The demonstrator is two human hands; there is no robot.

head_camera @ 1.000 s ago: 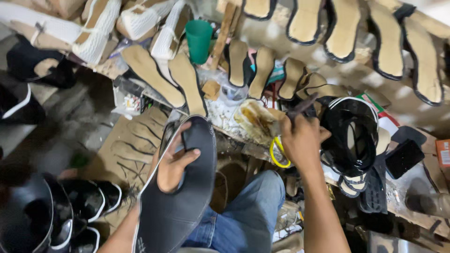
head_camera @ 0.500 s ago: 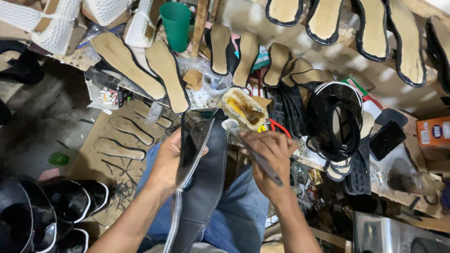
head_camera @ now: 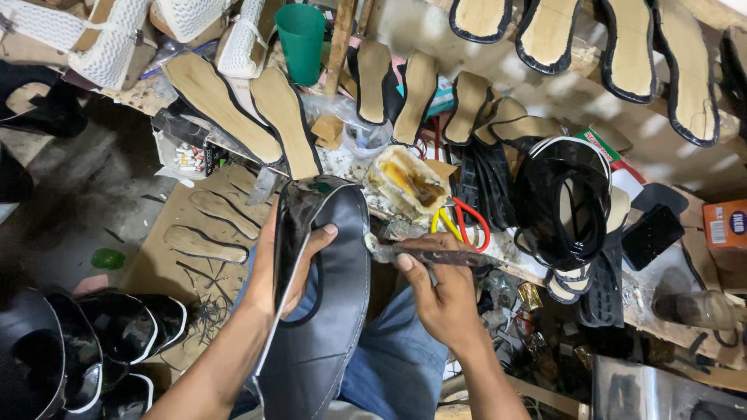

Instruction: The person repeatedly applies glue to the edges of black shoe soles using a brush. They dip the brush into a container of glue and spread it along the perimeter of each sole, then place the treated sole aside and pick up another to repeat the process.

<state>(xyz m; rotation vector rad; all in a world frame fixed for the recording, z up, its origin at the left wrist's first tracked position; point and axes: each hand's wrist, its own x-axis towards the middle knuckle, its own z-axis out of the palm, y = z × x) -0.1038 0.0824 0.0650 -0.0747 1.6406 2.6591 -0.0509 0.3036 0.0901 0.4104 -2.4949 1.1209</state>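
Observation:
My left hand (head_camera: pixel 286 260) grips a black shoe sole (head_camera: pixel 323 311) held upright over my lap, thumb across its face. A glossy black strap (head_camera: pixel 292 214) lies along the sole's left edge. My right hand (head_camera: pixel 440 292) holds a glue-caked brush (head_camera: pixel 424 254), its tip touching the sole's right edge. Just beyond the brush sits an open glue tin (head_camera: pixel 408 183) with yellow glue inside.
Tan insoles (head_camera: pixel 237 97) and black-rimmed soles (head_camera: pixel 630 47) lie across the bench. A green cup (head_camera: pixel 300 31) stands at the back. A stack of black sandal uppers (head_camera: pixel 568 210) is at right, black shoe parts (head_camera: pixel 78 342) at lower left, cardboard with sole cut-outs (head_camera: pixel 194 233) beside my knee.
My right hand came back from the bench with the brush and now touches it to the sole's edge. The left hand has turned the sole more face-up.

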